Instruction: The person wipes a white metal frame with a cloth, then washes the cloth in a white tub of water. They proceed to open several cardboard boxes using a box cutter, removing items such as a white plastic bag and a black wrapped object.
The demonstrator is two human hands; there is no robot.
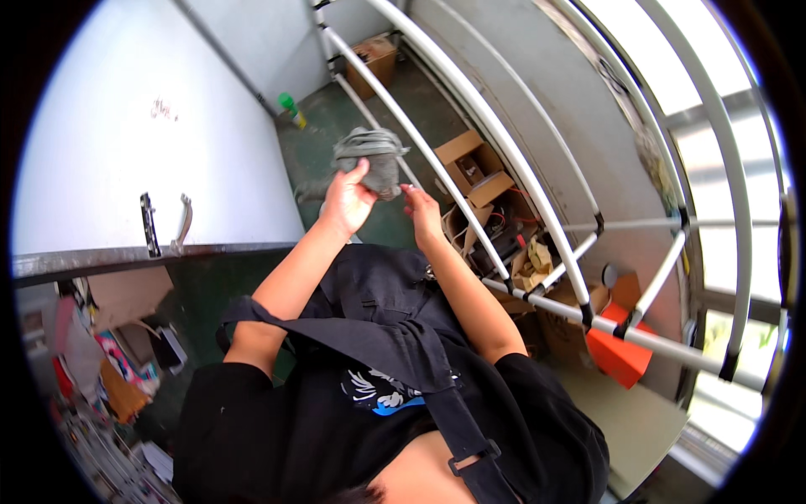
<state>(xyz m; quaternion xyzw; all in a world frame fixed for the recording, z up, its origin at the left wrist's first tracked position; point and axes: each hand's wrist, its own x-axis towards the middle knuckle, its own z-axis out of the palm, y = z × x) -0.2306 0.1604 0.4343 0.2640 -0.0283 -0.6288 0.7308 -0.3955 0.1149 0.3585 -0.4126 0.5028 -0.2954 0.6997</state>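
Left hand (347,202) gripping grey cloth bundle (379,164), thumb pressed over it. Right hand (423,212) close beside bundle's lower right, fingertips pinched; contact unclear. White-tube rack (672,349) at right. Green-topped can (290,108) on dark green floor (326,113).

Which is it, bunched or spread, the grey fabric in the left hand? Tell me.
Bunched, not spread: the grey fabric is gathered in overlapping folds, with the left hand gripping it.

No lettering or number can be read. The small brownish scrawl (164,108) on the smooth, flat white panel (92,168) is too blurred to make out; the slim green-and-yellow cylindrical can (292,110) shows too small for reading.
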